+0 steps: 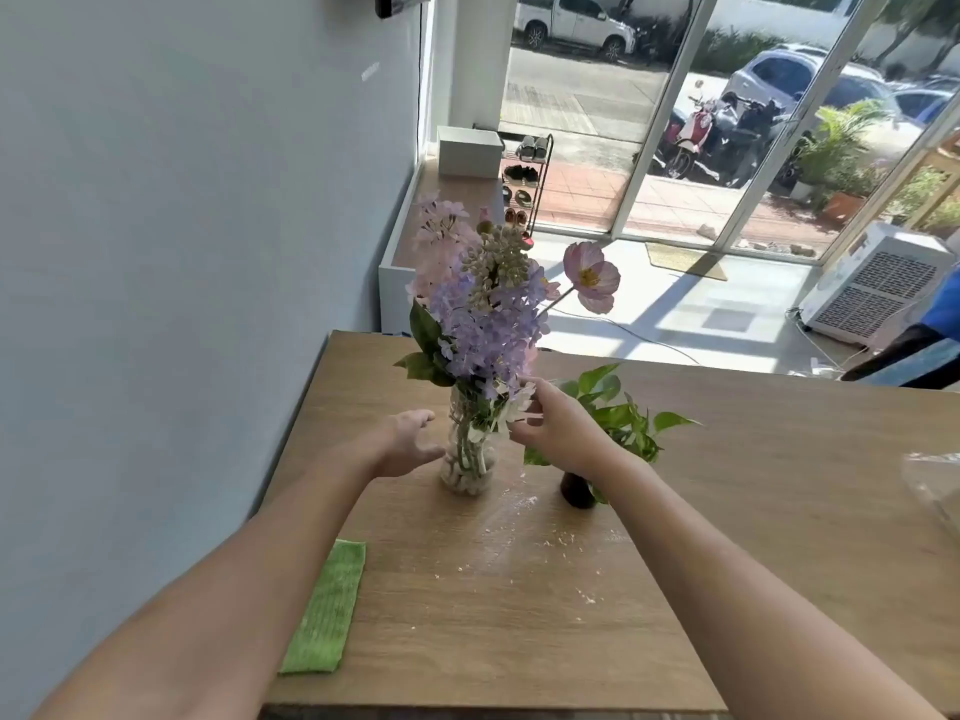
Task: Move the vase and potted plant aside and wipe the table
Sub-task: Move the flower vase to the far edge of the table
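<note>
Here the left hand (408, 443) has its fingers spread and relaxed, holding nothing, the fingertips just beside the left wall of the vase (467, 452) but apparently not touching it. The right hand (558, 431) is on the other side, its fingers extended toward the vase neck and the white blooms there; whether they touch glass or only petals is hard to say, since the flowers (485, 309) blur into them. The vase stands upright between the two hands, clear glass with pale pebbles at its bottom and green stems inside, lilac and pink blossoms rising well above the fingers. Behind the right wrist sits the plant (621, 415), its dark pot (576, 490) just under that forearm, leaves spreading away to the right. Nearer the person than both hands, crumbs (550, 543) and pale dust lie scattered on the wooden table (753, 511). Below the left forearm, a folded green cloth (327, 608) lies flat along the table's left edge. Beyond the table, sunlit floor and glass doors
</note>
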